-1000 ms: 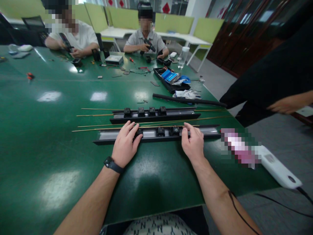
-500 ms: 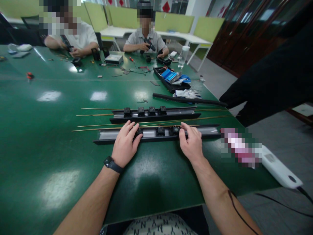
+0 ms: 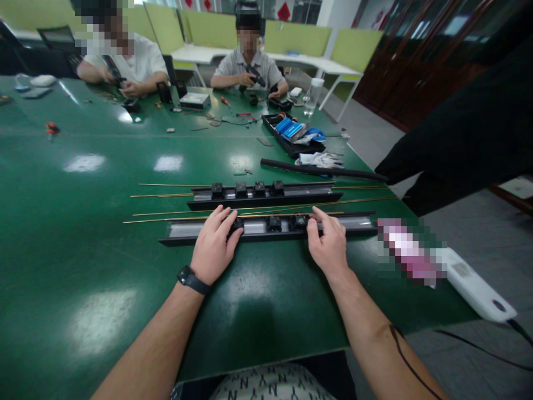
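A long black rail (image 3: 266, 229) with small black blocks in its channel lies across the green table (image 3: 83, 222) close to me. My left hand (image 3: 214, 244) rests on its left part, fingers over a block and thumb against the front edge. My right hand (image 3: 328, 241) presses on the rail further right, fingertips at another block. A second black rail (image 3: 266, 194) with several blocks lies just behind. Thin brass rods (image 3: 166, 218) run between and beside the rails.
A black tube (image 3: 320, 171) and white gloves (image 3: 318, 160) lie behind the rails, then a black tray (image 3: 291, 136) of blue parts. A white device (image 3: 474, 289) lies at the right edge. Two people work at the far side; a dark-sleeved person stands right.
My right hand shifted slightly left along the near rail, then back a little. The bystander's hand at the right edge has left view. My left hand has not moved.
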Motion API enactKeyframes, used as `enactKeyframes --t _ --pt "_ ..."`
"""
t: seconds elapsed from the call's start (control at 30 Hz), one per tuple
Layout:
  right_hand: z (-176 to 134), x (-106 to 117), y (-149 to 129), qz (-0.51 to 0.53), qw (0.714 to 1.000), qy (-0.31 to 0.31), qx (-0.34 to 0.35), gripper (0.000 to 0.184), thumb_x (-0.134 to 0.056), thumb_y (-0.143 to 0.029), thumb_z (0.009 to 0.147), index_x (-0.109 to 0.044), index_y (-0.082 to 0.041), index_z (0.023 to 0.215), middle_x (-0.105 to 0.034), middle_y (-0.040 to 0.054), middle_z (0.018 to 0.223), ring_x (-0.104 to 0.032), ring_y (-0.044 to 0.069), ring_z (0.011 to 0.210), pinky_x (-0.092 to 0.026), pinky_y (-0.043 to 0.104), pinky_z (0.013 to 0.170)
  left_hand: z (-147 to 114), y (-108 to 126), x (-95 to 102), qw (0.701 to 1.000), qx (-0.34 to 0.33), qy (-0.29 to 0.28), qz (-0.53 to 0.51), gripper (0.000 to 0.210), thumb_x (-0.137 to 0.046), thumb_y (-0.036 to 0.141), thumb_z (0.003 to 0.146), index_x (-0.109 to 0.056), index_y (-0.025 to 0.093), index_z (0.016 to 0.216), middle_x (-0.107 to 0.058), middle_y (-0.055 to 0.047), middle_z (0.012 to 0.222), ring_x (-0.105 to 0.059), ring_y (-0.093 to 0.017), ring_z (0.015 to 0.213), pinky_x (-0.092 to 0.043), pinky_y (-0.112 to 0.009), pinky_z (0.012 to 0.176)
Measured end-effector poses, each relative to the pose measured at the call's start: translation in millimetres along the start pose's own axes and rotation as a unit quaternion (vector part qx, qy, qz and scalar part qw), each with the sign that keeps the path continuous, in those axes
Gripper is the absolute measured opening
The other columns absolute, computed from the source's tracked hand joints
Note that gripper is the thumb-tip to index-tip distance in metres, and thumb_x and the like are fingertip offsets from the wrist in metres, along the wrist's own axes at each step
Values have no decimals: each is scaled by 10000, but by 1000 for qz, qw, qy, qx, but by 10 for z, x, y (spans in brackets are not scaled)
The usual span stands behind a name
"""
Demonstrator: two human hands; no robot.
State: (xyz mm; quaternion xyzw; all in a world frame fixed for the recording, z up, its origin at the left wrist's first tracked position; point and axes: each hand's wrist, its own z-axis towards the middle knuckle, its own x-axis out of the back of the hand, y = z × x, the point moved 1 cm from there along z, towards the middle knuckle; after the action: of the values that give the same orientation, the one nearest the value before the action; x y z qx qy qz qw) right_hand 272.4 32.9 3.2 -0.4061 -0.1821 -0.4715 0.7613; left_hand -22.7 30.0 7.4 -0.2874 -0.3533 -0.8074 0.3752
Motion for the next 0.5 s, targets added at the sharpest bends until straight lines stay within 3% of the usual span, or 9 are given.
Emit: enactKeyframes --t 0.1,0.5 --pt "-3 2 -15 2 1000 -6 5 407 -514 -366 1023 -653 -197 1366 -793 93 1128 -683 275 1093 -442 445 1004 -4 0 -1 1000 -2 3 2 431 -576 348 1016 -599 173 1409 -642 -169 1428 -516 -326 1452 -481 -554 1181" --pt "-4 12 -37 -4 1000 -12 7 347 -503 -363 1027 -697 -191 1257 -785 109 1142 -680 280 1103 -439 442 1003 -3 0 1 1000 -6 5 3 431 -576 342 1017 -598 162 1408 -640 -172 1430 -513 -320 1455 -475 -546 1187"
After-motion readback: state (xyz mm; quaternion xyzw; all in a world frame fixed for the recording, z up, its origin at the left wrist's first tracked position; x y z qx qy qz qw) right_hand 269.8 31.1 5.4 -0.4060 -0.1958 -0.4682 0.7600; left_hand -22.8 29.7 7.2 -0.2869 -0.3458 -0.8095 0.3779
